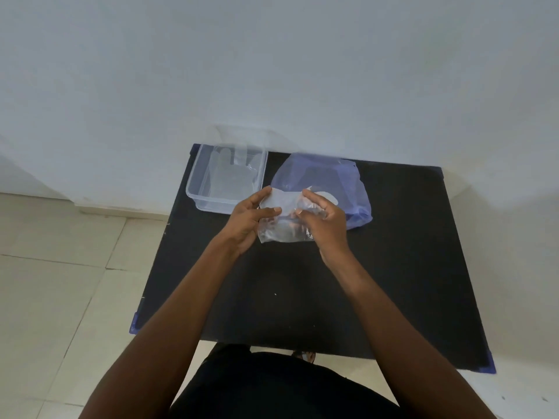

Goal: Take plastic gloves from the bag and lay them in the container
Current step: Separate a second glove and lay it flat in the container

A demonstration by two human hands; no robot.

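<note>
- I had both hands on one clear plastic glove (282, 220), held above the black desk (393, 252), with its crumpled lower part hanging between my palms.
- My left hand (246, 220) was clamped on the glove's left edge, thumb on top and fingers beneath; I judged this pinch was there to keep the thin film from slipping.
- My right hand (325, 220) was closed on the glove's right side, thumb and fingertips gathering the film, probably to pull it flat before laying it down.
- The blue bag (332, 176) lay just behind my right grip, slumped open, with pale gloves still showing inside it.
- The clear container (198, 189) sat just beyond my left grip and already held at least one glove (230, 176) lying flat.
- From that I reckoned the next move called for carrying the spread glove leftward and away from me.
</note>
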